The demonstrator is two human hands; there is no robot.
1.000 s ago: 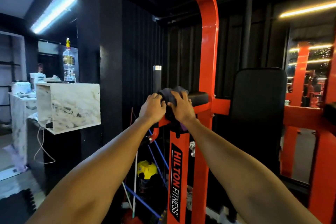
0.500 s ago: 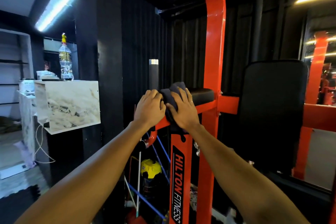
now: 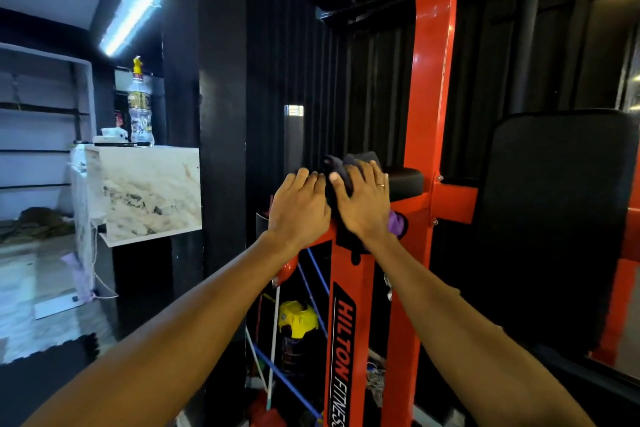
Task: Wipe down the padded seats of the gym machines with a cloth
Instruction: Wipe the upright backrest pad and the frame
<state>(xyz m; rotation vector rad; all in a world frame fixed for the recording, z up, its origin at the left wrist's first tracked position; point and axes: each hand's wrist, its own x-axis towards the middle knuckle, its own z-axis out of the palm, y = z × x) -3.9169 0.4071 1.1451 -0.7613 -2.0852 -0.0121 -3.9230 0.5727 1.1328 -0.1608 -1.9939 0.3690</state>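
1. Dark gym bay; orange frame [image 3: 429, 87] at centre.
2. Right hand [image 3: 363, 204] presses the cloth [image 3: 341, 168] flat on the arm pad [image 3: 403, 178]; left hand [image 3: 299, 208] lies flat alongside.
3. Judged: wiping under way here; back pad [image 3: 554, 218] apparently still to do.

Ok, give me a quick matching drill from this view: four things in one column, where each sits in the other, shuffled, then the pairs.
Things:
1. cloth
2. plastic bottle
3. yellow object
4. back pad

Places:
A. low behind the orange frame
B. on the marble counter
C. under the right hand, on the arm pad
D. far right, upright

Pairs: 1-C, 2-B, 3-A, 4-D
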